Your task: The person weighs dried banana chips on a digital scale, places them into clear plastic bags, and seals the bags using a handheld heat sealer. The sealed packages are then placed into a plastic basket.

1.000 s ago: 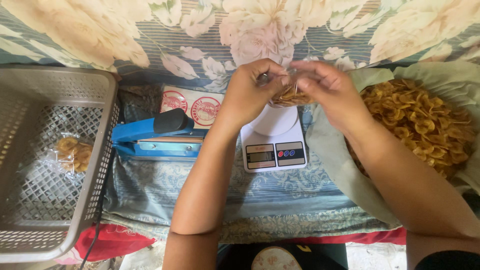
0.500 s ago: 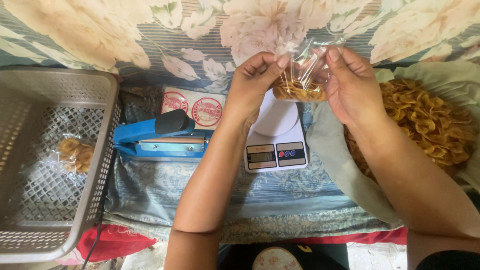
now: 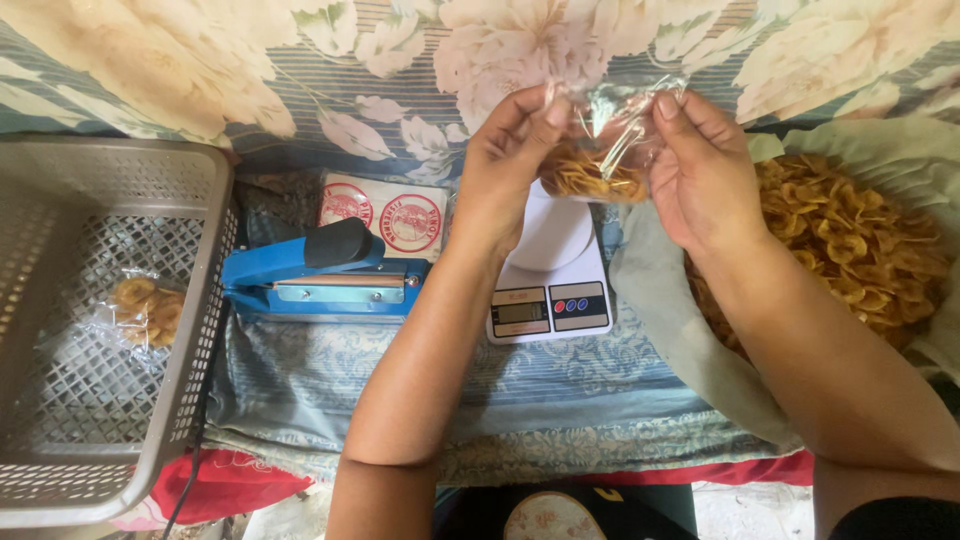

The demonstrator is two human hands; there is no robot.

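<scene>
i see a surface draped in floral cloth [image 3: 560,385]. on it sit a grey plastic basket [image 3: 200,300], a blue heat sealer [image 3: 320,275], a white kitchen scale [image 3: 550,290] and round red-printed labels [image 3: 385,215].

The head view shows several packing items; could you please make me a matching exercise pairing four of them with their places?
Things:
1. clear bag of chips
2. blue heat sealer
3. sealed chip packet
4. loose chip pile

Places:
A. inside the grey basket
B. on a cloth at far right
C. held up in both hands above the white scale
D. between basket and scale

Pairs: 1-C, 2-D, 3-A, 4-B
</scene>
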